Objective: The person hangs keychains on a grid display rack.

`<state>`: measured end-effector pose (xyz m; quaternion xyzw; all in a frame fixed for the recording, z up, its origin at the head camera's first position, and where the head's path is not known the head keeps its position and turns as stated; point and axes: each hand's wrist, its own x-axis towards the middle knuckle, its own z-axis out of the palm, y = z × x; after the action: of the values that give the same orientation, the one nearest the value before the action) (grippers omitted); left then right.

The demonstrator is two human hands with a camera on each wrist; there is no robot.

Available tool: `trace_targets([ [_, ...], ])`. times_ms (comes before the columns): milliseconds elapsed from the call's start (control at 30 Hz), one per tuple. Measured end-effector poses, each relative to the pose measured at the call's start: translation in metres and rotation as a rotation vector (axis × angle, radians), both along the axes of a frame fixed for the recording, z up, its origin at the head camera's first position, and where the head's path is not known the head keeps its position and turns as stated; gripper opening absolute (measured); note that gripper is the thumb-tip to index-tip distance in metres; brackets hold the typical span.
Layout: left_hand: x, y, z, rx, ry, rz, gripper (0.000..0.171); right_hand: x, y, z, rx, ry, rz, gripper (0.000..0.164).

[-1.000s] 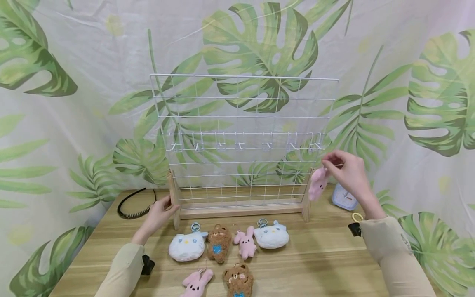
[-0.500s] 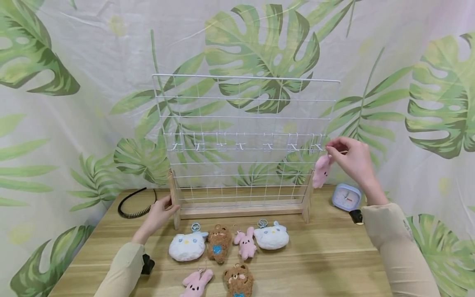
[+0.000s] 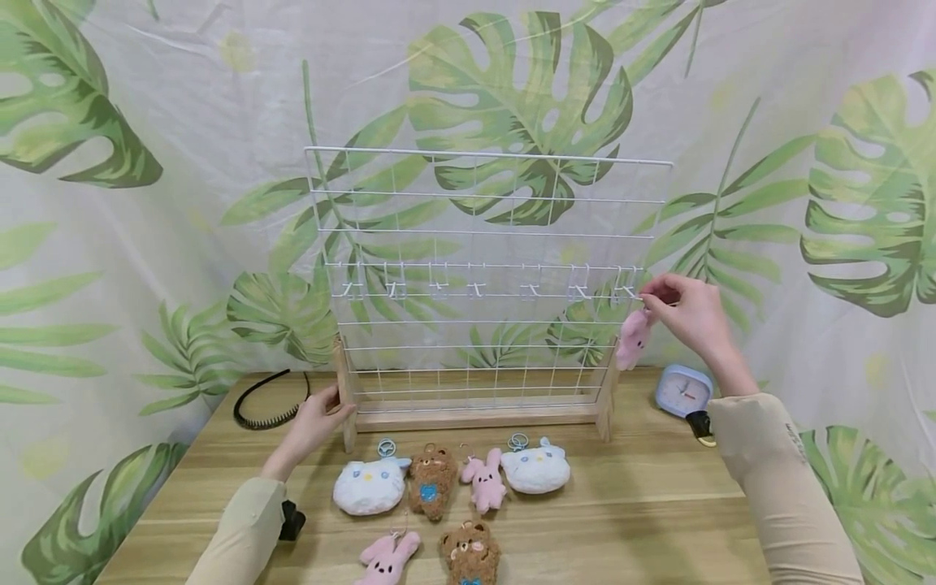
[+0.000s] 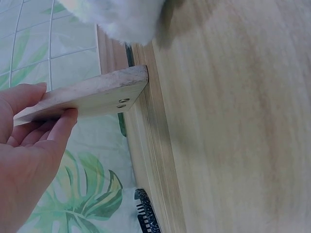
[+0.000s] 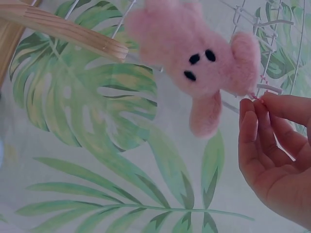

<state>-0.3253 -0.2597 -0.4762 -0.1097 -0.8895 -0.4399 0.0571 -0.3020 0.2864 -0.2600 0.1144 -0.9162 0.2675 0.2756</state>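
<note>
- At the right end of the display rack (image 3: pixel 475 418), our right hand (image 3: pixel 687 321) pinches a pink plush rabbit (image 3: pixel 632 341) by its thin strand (image 5: pixel 253 96), just beside the last hook (image 3: pixel 627 292).
- We judge the rabbit light, soft and hard to break; its strand, probably limp, seems best held between thumb and fingertips.
- Our left hand (image 3: pixel 316 422) grips the rack's wooden upright (image 4: pixel 97 92), likely stiff, above the counter (image 3: pixel 643 508).

Pale cloth backdrop (image 3: pixel 351 106), printed with green monstera and palm leaves (image 3: pixel 870 195), hung in loose folds behind a wood-grain tabletop (image 3: pixel 658 504) under soft, diffuse light
</note>
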Motion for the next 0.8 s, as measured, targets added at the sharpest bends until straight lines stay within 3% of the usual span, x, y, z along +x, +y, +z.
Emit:
trace_targets([
  [800, 0.0, 0.0, 0.001, 0.001, 0.021, -0.004, 0.053, -0.012, 0.003, -0.009, 0.08, -0.1, 0.015, 0.021],
])
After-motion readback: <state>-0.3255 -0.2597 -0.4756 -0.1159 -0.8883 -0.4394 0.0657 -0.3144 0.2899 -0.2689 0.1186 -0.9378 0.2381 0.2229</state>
